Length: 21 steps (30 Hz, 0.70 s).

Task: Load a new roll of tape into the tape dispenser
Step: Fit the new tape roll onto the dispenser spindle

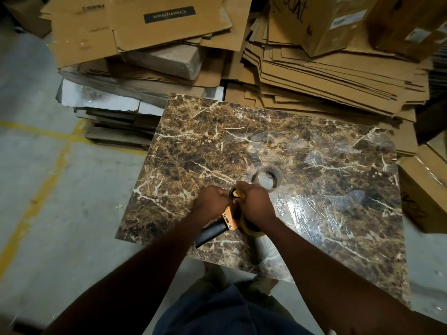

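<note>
An orange tape dispenser [230,217] with a black handle [210,234] lies on the brown marble-pattern tabletop [242,141], near its front edge. My left hand [212,199] grips the dispenser's front end. My right hand [255,204] presses down on the clear tape roll [251,229] sitting in the dispenser; the roll is mostly hidden under the hand. An empty cardboard tape core [266,178] stands on the table just beyond my right hand.
Flattened cardboard boxes [326,76] are stacked behind the table and at back left [135,32]. A closed carton [425,192] stands at the table's right edge. Grey concrete floor with yellow lines [43,189] lies to the left.
</note>
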### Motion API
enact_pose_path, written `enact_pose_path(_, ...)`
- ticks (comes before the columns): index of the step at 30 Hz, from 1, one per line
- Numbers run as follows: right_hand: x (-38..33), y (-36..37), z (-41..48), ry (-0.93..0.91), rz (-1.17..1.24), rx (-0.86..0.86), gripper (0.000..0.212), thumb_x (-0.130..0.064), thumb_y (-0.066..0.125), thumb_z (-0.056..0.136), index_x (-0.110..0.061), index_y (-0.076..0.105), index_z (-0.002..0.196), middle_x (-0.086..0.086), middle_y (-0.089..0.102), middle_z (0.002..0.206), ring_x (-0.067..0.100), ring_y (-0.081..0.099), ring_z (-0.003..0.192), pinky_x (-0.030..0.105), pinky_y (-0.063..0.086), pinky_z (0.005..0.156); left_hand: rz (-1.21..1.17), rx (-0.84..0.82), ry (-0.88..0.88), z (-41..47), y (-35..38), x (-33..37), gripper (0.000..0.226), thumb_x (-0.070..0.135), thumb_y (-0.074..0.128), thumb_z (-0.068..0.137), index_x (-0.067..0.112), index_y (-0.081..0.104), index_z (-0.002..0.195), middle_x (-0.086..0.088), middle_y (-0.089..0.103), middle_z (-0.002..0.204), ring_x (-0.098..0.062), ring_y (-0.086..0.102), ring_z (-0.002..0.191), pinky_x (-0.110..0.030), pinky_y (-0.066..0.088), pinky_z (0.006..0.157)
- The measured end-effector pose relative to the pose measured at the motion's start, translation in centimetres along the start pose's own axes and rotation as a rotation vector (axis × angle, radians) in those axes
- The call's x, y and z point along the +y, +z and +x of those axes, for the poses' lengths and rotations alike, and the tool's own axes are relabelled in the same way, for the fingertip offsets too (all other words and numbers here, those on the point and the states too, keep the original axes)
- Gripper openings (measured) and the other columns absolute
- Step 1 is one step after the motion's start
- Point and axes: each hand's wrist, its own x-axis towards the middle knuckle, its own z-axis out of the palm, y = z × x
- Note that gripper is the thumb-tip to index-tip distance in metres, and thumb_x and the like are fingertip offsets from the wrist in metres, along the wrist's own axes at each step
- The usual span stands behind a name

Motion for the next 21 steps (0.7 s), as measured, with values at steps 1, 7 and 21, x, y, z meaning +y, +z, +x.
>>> enact_pose_path(1, 0.0, -0.1, 0.0, 0.001, -0.001, -0.004, 0.024, -0.019, 0.071, 0.079, -0.021, 0.069, 0.103, 0.006, 0.074, 0.095, 0.029, 0.068, 0.089, 0.036, 0.052, 0.072, -0.011, 0.001, -0.005, 0.0, 0.0, 0.0, 0.021, 0.028, 0.076, 0.077, 0.023, 0.085, 0.095, -0.001, 0.076, 0.064, -0.02, 0.072, 0.058, -0.037, 0.063, 0.063)
enact_pose_path(7, 0.1, -0.3, -0.1, -0.005, 0.023, 0.006, 0.034, -0.018, 0.073, 0.082, -0.022, 0.073, 0.116, 0.004, 0.077, 0.105, 0.026, 0.071, 0.095, 0.033, 0.053, 0.078, -0.259, 0.011, -0.194, 0.3, -0.4, -1.3, 0.011, 0.016, 0.073, 0.082, 0.007, 0.08, 0.083, -0.013, 0.078, 0.069, -0.024, 0.075, 0.057, -0.044, 0.067, 0.064)
enact_pose_path(21, 3.7, -2.3, -1.5, 0.25, 0.111, 0.056, 0.045, -0.027, 0.075, 0.084, -0.013, 0.068, 0.126, 0.01, 0.072, 0.121, 0.029, 0.069, 0.111, 0.035, 0.054, 0.089, 0.764, -0.022, 0.746, -1.7, -0.9, -1.6, 0.042, 0.052, 0.063, 0.082, 0.023, 0.081, 0.106, 0.002, 0.075, 0.101, -0.018, 0.066, 0.099, -0.039, 0.05, 0.096)
